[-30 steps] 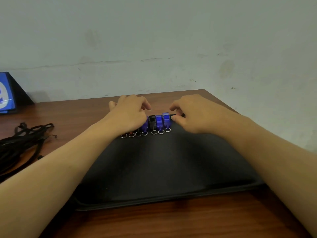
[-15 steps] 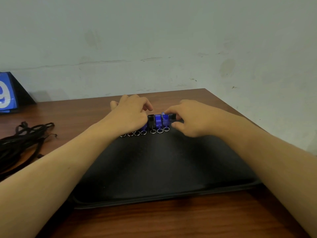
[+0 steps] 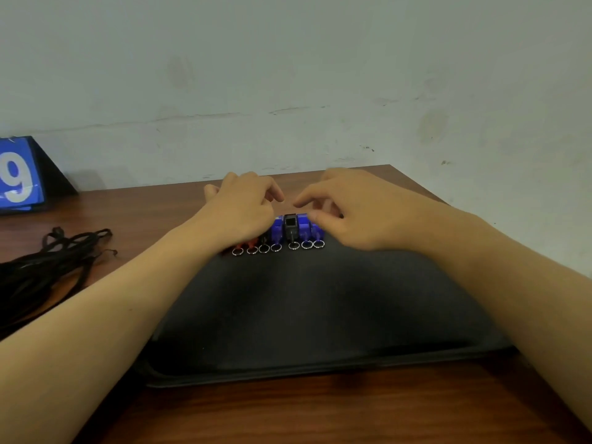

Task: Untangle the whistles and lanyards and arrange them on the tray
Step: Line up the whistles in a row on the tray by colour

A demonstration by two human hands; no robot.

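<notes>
A row of several whistles with small metal rings lies along the far edge of the black tray (image 3: pixel 320 302). It holds a black whistle (image 3: pixel 290 224) between blue whistles (image 3: pixel 276 229), and red whistles (image 3: pixel 250 243) at the left end that my wrist mostly hides. My left hand (image 3: pixel 240 209) hovers over the row's left half with its fingers loosely curled and nothing visibly gripped. My right hand (image 3: pixel 352 209) sits at the row's right end, with its fingers loosely curled and its thumb against the outermost blue whistle (image 3: pixel 315 230). A bundle of black lanyards (image 3: pixel 48 267) lies on the table at the left, off the tray.
The wooden table (image 3: pixel 288 411) ends at a pale wall close behind the whistles, and its right edge runs just past the tray. A blue number sign (image 3: pixel 19 177) stands at the far left. Most of the tray's near surface is bare.
My right hand has shifted left along the row and let go of its pinch on the end whistle, with the index finger now raised. My left hand has barely moved.
</notes>
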